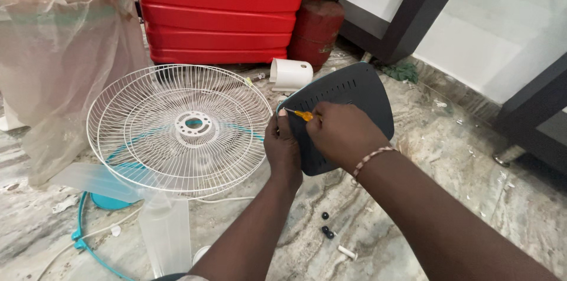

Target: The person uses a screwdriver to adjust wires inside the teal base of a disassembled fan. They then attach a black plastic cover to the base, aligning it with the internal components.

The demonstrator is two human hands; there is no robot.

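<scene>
Your left hand (282, 150) clamps the dark grey fan base (348, 101) by its edge. Your right hand (341, 133), wrist bent, pinches an orange screwdriver (302, 115) against it.

The left hand (282, 150) grips the near edge of a dark grey fan base cover (348, 104), while the right hand (341, 133) just beside it holds a small orange-handled screwdriver (301, 115) against the cover. A white wire fan guard (180, 127) lies left of the left hand; small black screws (326, 231) rest on the floor (449, 169) below both hands.

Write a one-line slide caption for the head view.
Left hand steadies a dark grey fan cover while the right hand holds an orange-handled screwdriver beside a white fan grille.
</scene>
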